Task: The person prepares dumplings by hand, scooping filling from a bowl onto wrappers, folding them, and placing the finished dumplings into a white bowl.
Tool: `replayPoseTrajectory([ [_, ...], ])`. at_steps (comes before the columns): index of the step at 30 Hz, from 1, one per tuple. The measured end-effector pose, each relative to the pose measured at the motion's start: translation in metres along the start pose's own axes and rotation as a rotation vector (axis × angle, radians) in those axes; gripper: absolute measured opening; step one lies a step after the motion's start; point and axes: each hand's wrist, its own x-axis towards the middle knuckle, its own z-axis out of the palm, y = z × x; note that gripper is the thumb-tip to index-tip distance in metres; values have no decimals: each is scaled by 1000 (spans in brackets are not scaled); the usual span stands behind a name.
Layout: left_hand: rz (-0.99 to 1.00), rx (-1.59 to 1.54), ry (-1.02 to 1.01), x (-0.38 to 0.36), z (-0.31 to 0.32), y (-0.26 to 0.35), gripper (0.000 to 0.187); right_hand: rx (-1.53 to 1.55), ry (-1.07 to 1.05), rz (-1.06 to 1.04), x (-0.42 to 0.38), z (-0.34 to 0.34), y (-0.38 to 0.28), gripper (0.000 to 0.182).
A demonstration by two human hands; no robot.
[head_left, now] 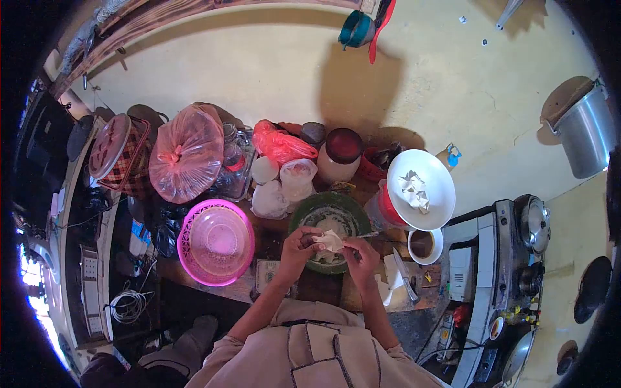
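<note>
Pale wrapper (332, 241) is pinched between bent fingers (309, 231) of left hand (299, 244) and right hand (363, 256).

Wooden table (269, 238), pink basket (184, 249), green basin (297, 218), white cup (436, 256), plastic bags (270, 199)

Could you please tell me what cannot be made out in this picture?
All in the head view:
Pale folded piece, held between the left hand and right hand: too small to tell if anything is inside; fingers cover its edges.
Green bowl: the hands and pale folded piece hide part of its inside.
Red container: the white dish hides its contents.
Tied pink bag: its cloudy plastic obscures what it holds.
</note>
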Motion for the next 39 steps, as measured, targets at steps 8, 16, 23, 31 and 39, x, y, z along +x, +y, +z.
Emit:
replayPoseTrajectory([
  [8,38,307,-144,2,-5,0,29,211,0,271,10,-4,-11,22],
  [16,42,-14,19,-4,16,16,34,178,-45,380,4,0,-14,19],
  [23,95,39,21,-5,12,-4,25,11,-18,265,-5,4,-10,18],
  [31,164,306,37,-6,14,0,18,265,-1,457,8,-3,-27,16],
  [39,140,229,26,-10,21,-2,14,251,65,399,1,-2,-23,14],
])
